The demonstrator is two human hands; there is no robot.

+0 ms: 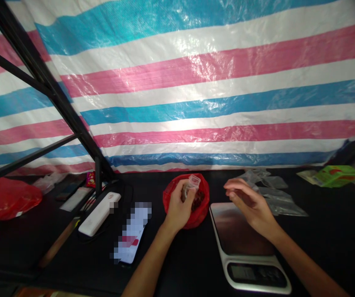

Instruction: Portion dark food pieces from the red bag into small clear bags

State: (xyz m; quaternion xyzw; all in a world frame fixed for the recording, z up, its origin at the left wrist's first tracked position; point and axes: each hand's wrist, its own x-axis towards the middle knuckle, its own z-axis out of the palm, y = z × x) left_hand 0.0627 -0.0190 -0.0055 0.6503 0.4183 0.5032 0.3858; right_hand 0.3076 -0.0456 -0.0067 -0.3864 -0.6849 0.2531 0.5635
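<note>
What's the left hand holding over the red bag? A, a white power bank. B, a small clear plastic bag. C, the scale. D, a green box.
B. The left hand pinches a small clear plastic bag at the mouth of the red bag.

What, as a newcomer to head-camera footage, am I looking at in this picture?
This single picture comes from a camera worn on a person's head, looking forward and down, so the two bare arms are that person's own. No machine is involved. The left hand holds a small clear plastic bag at the mouth of a red plastic bag containing dark reddish pieces. The right hand hangs, fingers curled, above a digital kitchen scale. Loose clear plastic bags lie beyond it on the black table, and a striped tarpaulin hangs behind.
</note>
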